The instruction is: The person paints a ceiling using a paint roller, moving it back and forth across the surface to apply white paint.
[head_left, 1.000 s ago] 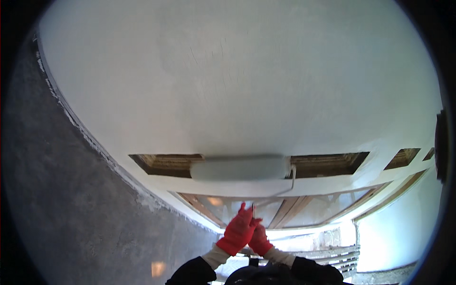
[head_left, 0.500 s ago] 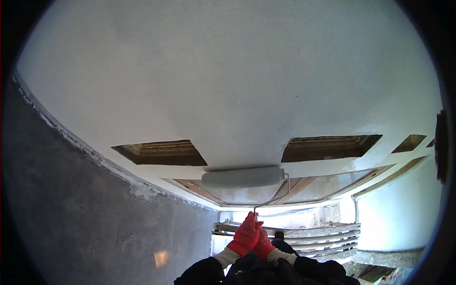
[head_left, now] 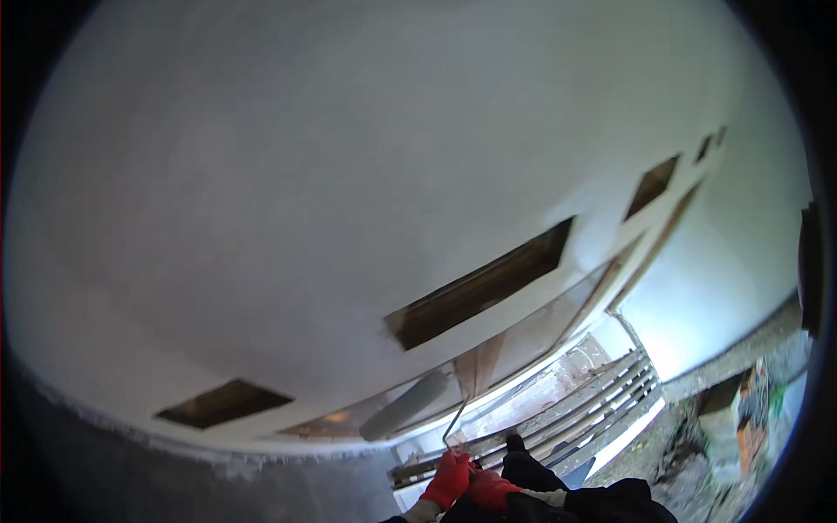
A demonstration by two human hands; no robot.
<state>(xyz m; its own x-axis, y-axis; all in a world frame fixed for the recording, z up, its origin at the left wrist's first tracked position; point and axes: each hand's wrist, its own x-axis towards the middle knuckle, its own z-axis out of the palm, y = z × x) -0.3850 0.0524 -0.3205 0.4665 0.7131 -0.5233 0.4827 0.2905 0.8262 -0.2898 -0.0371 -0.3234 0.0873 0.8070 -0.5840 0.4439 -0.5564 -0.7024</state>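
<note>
A long-frame paint roller with a pale sleeve point(head_left: 405, 405) stretches up and forward from my hands, beside a white painted surface point(head_left: 288, 218). My left hand point(head_left: 447, 481), in a red glove with a pale cuff, is closed around the base of the roller where its bent wire frame point(head_left: 451, 427) comes out. Just to the right and lower, my right hand point(head_left: 491, 491), gloved in red too, is closed on the same roller. Both gloves hide most of the handle. The sleeve overlaps a wood-framed window point(head_left: 478, 370); whether it touches anything I cannot tell.
Several dark recessed openings, one of them long point(head_left: 484, 283), cut into the white surface. Slatted wooden boards point(head_left: 584, 410) lie below me, my dark shoe point(head_left: 515, 442) over them. A grey wall point(head_left: 87, 471) runs at lower left. Rubble and blocks point(head_left: 728, 427) lie on the ground at right.
The view has tilted and swung right, blurring slightly. The roller and both hands sit lower in the picture, the sleeve now slanted instead of level. Both hands still grip it.
</note>
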